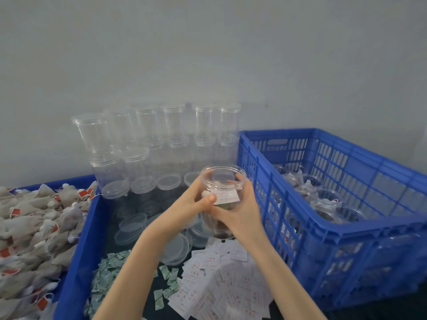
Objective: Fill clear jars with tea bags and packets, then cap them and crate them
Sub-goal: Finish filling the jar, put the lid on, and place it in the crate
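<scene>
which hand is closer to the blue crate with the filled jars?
Right. The right hand grips the open jar on the side next to the blue crate; the left hand grips the jar's far side, away from it.

We see soft, even, cool light with only faint shadows. The whole frame looks slightly hazy and blurred. Around the blue crate (335, 181), straight edges bow with wide-angle distortion. Left of it, stacked clear jars (157, 139) show pale, smeared highlights.
</scene>
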